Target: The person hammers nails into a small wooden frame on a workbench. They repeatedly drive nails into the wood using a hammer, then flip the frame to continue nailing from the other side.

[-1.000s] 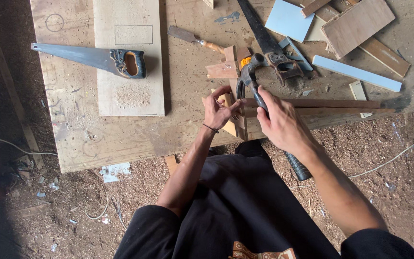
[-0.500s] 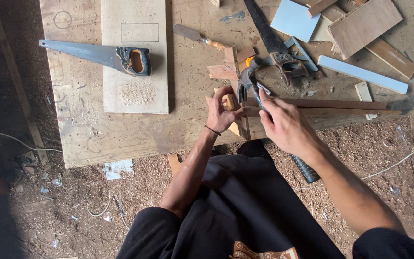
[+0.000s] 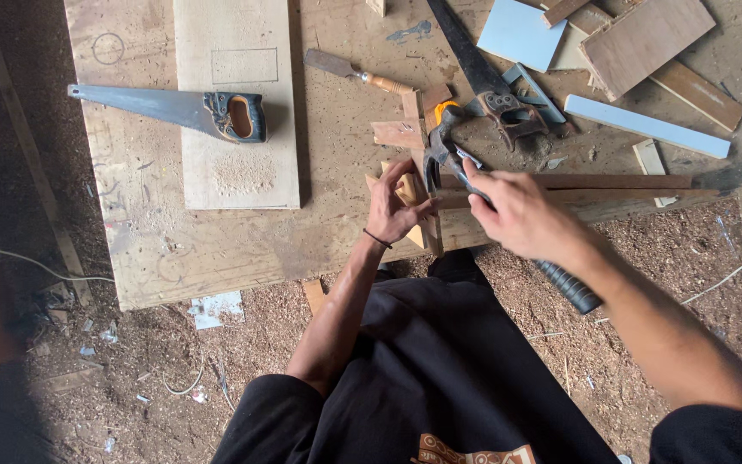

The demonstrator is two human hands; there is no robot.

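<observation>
A worn plywood workbench [image 3: 165, 249] fills the top of the view, standing over a floor thick with sawdust. At its near edge the left hand [image 3: 395, 204] reaches forward with the forearm angled up from the lower left, a dark band at the wrist, its fingers curled closed around a small pale wooden piece [image 3: 407, 196] and pressing it against an upright wooden strip [image 3: 429, 223]. The right hand [image 3: 521, 215] comes in from the lower right, wrist bent, fingers wrapped around the shaft of a claw hammer [image 3: 448, 142] whose dark head sits just above the wooden piece and whose black ribbed grip pokes out below the forearm past the bench edge. Two long thin wooden slats [image 3: 611, 189] run rightward from the hands along the bench edge. Well to the left a handsaw [image 3: 173, 107] rests on a pale board [image 3: 238, 167]. A wood-handled chisel [image 3: 358, 73] lies above the hands, with a second saw [image 3: 483, 77] and scattered offcuts near it.
</observation>
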